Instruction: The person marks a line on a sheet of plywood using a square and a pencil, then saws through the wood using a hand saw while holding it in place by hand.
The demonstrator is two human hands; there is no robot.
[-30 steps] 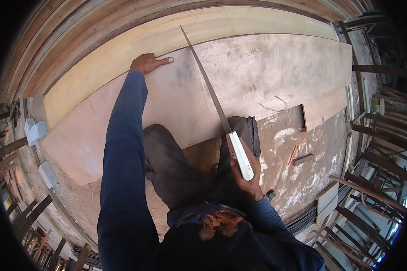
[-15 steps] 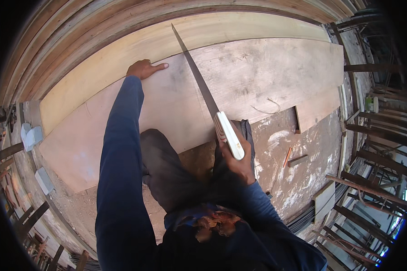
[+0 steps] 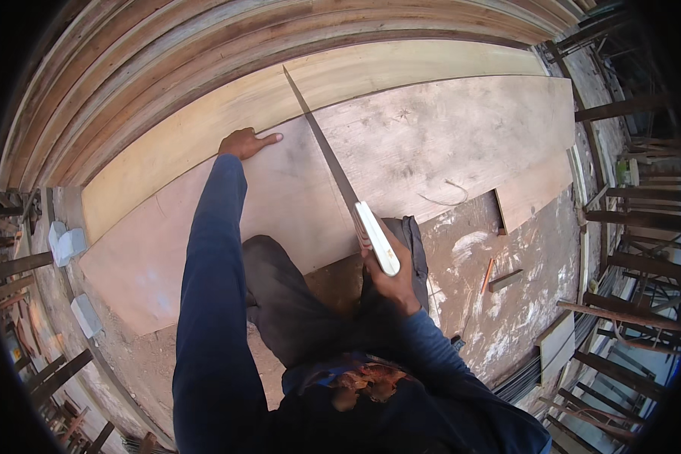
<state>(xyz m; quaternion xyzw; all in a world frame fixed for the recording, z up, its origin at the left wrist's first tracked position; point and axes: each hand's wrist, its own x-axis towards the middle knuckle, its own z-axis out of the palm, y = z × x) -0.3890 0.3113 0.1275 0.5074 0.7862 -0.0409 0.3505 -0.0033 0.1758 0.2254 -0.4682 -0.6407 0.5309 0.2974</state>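
Observation:
A hand saw [image 3: 327,153] lies across a pinkish plywood sheet [image 3: 280,200], its long blade pointing away and its tip past the sheet's far edge. My right hand [image 3: 395,278] is closed round the saw's white handle, near the sheet's near edge beside my knee. At the far edge, left of the blade, my left hand [image 3: 244,143] grips the plywood, with its thumb stretched over the top towards the saw. The other fingers are partly hidden. A thin straight line runs down the sheet near the blade.
Beyond lies a yellowish plywood sheet [image 3: 204,132], then stacked long boards [image 3: 181,68]. To the right are a small plywood piece [image 3: 536,193], an orange pencil-like stick [image 3: 487,275] and a short wood block [image 3: 505,281] on the stained ground. Pale blocks [image 3: 68,244] stand left.
The whole scene sits lower in the picture as the view has shifted. Both hands keep their holds, and the saw has hardly moved against the sheet.

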